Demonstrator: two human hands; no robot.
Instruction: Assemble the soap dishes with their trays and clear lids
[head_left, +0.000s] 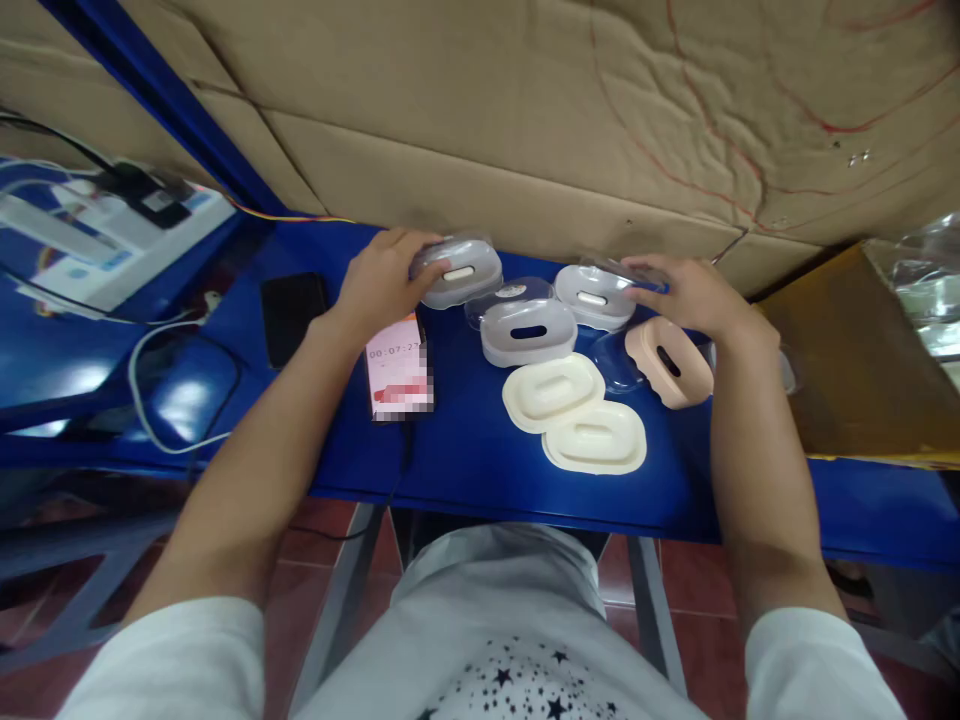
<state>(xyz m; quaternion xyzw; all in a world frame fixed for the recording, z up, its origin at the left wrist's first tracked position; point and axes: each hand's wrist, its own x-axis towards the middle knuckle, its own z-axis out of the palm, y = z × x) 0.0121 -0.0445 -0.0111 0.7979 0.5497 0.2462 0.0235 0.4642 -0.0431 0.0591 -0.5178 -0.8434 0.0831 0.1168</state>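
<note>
At the back of the blue table, my left hand grips a grey oval plastic case, thumb over its near side and fingers behind. A white oblong piece shows in its middle. My right hand closes around a clear plastic cover, its thumb by the rim of a second grey oval case. Between the hands, a third grey case with a dark slot sits before another clear cover. A tilted peach case lies near my right wrist. Two cream oval plates overlap in front.
A phone with a lit timer lies by my left forearm, beside a dark phone-like slab. Power strips and cables occupy the left. Cardboard rises behind the table. On the right, a brown box stands near clear plastic packs.
</note>
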